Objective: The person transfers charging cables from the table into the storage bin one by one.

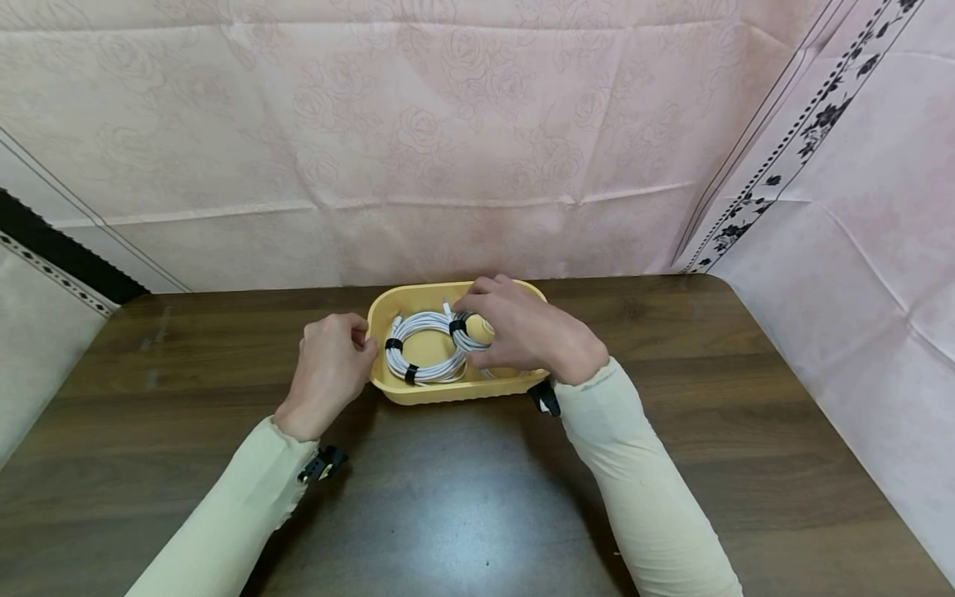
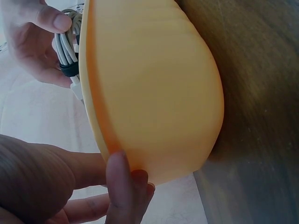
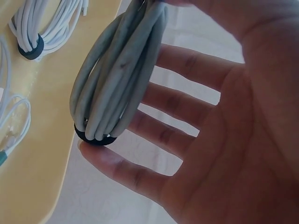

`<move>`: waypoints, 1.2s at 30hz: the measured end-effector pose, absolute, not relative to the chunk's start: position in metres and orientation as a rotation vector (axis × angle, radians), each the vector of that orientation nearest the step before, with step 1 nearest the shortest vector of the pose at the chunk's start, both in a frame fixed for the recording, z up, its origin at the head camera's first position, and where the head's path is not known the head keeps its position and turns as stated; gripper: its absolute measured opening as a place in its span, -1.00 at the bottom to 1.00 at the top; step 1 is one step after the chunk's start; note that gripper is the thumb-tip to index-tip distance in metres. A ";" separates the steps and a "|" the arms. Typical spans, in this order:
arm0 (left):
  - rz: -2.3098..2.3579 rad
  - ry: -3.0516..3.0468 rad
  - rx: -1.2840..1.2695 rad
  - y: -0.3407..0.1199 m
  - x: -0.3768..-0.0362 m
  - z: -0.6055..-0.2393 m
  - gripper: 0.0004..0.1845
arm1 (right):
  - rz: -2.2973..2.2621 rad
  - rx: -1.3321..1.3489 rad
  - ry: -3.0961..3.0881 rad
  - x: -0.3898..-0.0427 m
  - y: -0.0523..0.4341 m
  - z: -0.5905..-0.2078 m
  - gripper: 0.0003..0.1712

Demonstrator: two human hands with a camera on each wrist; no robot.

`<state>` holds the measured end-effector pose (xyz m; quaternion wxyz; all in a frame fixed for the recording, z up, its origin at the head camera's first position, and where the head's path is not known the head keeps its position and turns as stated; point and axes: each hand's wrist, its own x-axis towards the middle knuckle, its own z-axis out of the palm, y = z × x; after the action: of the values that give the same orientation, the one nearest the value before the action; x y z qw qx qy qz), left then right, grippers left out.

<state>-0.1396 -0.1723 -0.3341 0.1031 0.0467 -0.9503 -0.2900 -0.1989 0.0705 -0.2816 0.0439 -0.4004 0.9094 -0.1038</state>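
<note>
A shallow yellow plastic tray [image 1: 418,396] stands near the table's back edge. At its left end my left hand [image 1: 328,365] grips the rim, thumb on the outer wall in the left wrist view. My right hand [image 1: 518,327] is over the right half and holds a coiled grey-white cable [image 3: 117,74] bound with a black strap [image 3: 96,139]. Thumb and fingers are on either side of that coil, which hangs above the rim in the left wrist view. A larger white cable coil [image 1: 395,352] with black straps lies in the tray's left half.
A thin white cable [image 3: 25,116] with a green piece lies in the tray too. The dark wooden table [image 1: 448,497] extends in front and to both sides. Behind it hangs a pale floral cloth [image 1: 418,149], with another cloth panel [image 1: 858,274] along the right.
</note>
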 end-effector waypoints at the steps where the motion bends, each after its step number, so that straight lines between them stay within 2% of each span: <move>1: -0.848 -2.797 0.132 -0.172 -0.140 -0.335 -0.81 | -0.312 -1.226 2.780 -0.199 0.070 -0.282 -0.31; 36: -0.870 -2.824 0.138 -0.172 -0.139 -0.332 -0.79 | -0.292 -1.206 2.741 -0.201 0.048 -0.285 -0.27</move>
<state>-0.1393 -0.1722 -0.3320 0.0913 0.0464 -0.9506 -0.2929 -0.2007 0.0478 -0.2853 0.0666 -0.3999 0.9090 -0.0969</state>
